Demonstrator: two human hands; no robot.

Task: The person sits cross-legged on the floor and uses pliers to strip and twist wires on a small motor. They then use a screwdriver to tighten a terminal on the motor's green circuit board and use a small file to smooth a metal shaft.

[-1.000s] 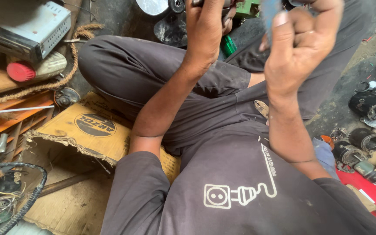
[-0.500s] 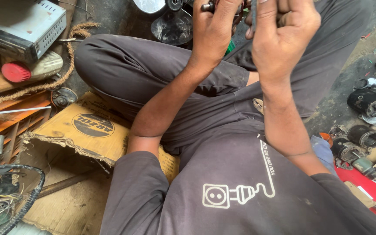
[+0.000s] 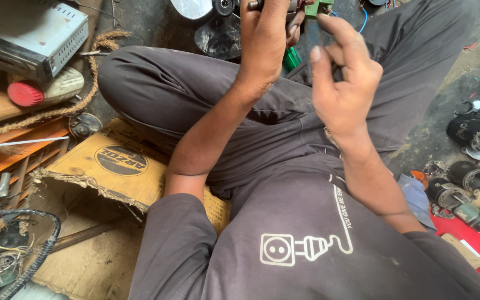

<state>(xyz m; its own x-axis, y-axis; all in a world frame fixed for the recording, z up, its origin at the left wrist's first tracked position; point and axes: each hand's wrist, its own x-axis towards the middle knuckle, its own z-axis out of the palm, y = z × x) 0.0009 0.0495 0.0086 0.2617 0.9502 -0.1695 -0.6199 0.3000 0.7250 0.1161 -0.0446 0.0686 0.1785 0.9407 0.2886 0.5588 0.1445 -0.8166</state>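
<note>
I sit cross-legged in dark grey clothes. My left hand (image 3: 265, 41) is raised at the top of the view, closed around a small metal part (image 3: 255, 4) that is mostly cut off by the frame edge. My right hand (image 3: 343, 83) hangs beside it, a little lower, fingers loosely spread and holding nothing. A green-handled tool (image 3: 291, 58) lies on the floor between my knees, partly hidden behind my left hand. Wires and a green piece (image 3: 319, 6) show just above my right hand's fingers.
A flattened cardboard sheet (image 3: 101, 166) lies under my left leg. A metal electronics box (image 3: 26, 33), a red-capped bottle (image 3: 43, 89) and rope (image 3: 40, 119) sit at the left. Several small motors and round metal parts (image 3: 473, 139) lie at the right. A shiny dish (image 3: 193, 8) is ahead.
My right hand has come away from the part and dropped lower with its fingers opening. The left hand keeps its grip. The view has tilted slightly.
</note>
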